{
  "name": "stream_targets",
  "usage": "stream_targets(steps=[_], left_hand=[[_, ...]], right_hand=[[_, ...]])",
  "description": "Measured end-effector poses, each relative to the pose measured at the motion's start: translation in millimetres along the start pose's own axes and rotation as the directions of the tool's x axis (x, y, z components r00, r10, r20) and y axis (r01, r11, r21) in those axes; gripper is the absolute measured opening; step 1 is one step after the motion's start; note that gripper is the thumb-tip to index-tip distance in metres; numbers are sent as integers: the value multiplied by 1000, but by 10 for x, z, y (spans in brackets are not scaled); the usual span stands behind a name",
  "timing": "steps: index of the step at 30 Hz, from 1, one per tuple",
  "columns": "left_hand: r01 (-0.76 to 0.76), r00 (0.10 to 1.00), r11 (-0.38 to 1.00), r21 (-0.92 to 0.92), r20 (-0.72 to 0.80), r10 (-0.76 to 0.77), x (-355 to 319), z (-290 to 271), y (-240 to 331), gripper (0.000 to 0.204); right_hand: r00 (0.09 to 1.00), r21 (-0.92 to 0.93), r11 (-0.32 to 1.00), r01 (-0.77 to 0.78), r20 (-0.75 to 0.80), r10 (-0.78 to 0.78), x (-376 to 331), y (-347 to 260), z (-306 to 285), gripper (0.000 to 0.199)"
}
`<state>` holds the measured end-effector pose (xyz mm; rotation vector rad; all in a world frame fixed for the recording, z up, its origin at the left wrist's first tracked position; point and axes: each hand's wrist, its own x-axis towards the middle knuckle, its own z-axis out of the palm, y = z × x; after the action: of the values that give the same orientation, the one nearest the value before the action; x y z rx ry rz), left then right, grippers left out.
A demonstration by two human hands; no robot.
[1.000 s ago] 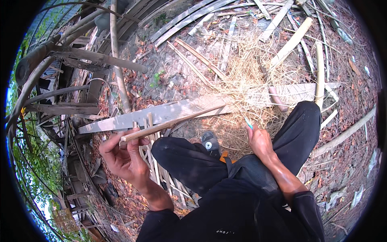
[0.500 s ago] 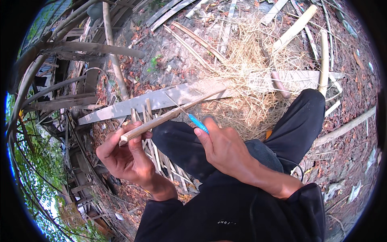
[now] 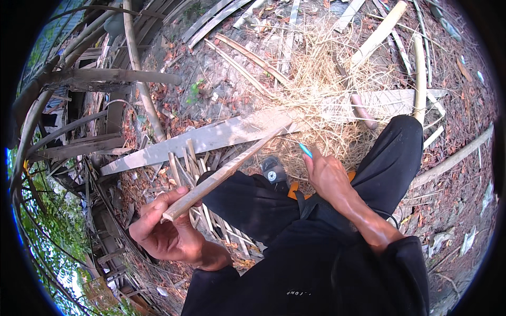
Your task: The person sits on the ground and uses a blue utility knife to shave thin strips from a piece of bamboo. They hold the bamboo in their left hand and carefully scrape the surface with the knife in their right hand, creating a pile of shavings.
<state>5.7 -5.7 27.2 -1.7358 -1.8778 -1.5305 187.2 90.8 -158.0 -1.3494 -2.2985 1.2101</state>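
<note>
My left hand (image 3: 168,231) pinches the near end of a long split wooden stick (image 3: 226,171) between thumb and fingers. From there the stick slants up and right over my left knee, its far tip above a grey plank (image 3: 179,152). My right hand (image 3: 332,181), to the right of the stick and apart from it, is closed round a blue-handled knife (image 3: 305,150). Its thin blade points left and is hard to make out. Several thin wooden strips (image 3: 211,216) lie by my left knee.
Pale shavings (image 3: 316,68) are heaped over the plank. A tool with a brown handle (image 3: 363,113) lies on them. Thick peeled poles (image 3: 379,34) rest at the far right. Stacked weathered timber (image 3: 100,79) stands on the left. My crossed legs frame the near middle.
My right hand has moved right with the knife, away from the stick. The stick has turned a little, and my left hand is slightly lower. A shoe now shows between my legs.
</note>
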Motion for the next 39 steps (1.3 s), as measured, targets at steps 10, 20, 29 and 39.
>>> stream_targets(steps=[10, 20, 29, 39], left_hand=[[19, 994, 999, 37, -107, -15, 35, 244, 24, 26], [-4, 996, 1000, 6, -84, 4, -116, 189, -53, 27], [2, 997, 1000, 7, -75, -1, -36, 146, 155, 27], [33, 992, 999, -12, -119, -34, -1, -71, 460, 25]], right_hand=[[945, 372, 892, 258, 97, -313, -47, -911, -563, 33], [992, 339, 937, 82, 60, -109, 7, -602, -462, 31], [940, 353, 892, 281, 86, -330, -311, -1198, -799, 27], [949, 524, 801, 288, -47, -310, -718, -1263, -897, 26]])
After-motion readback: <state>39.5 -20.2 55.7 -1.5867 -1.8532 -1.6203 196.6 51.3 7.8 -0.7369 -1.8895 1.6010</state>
